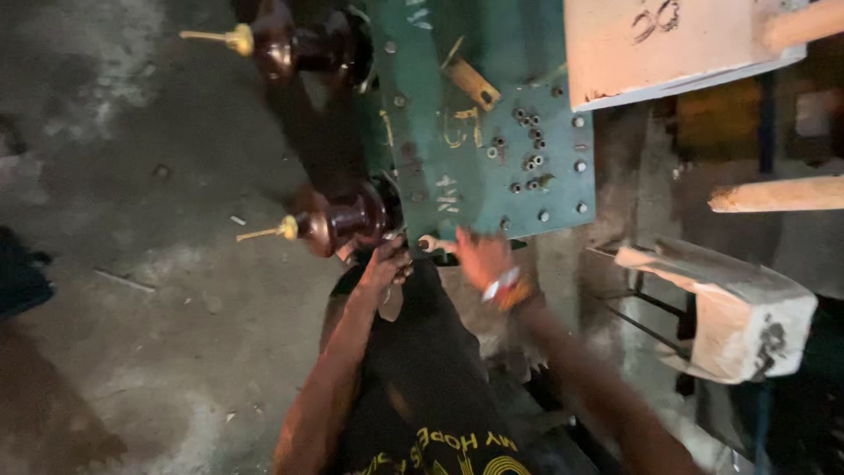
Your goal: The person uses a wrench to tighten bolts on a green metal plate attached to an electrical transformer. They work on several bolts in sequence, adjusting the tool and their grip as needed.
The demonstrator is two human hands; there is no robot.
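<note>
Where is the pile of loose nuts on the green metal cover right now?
In the head view the loose nuts lie on the right part of the green cover, just below the white board and above the right hand.

Right hand [482, 257] motion-blurred; upper insulator [286, 44] cut by top edge.

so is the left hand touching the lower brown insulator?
Cannot tell. In the head view the left hand sits right under the lower brown insulator at the green panel's edge, but blur hides any contact.
</note>
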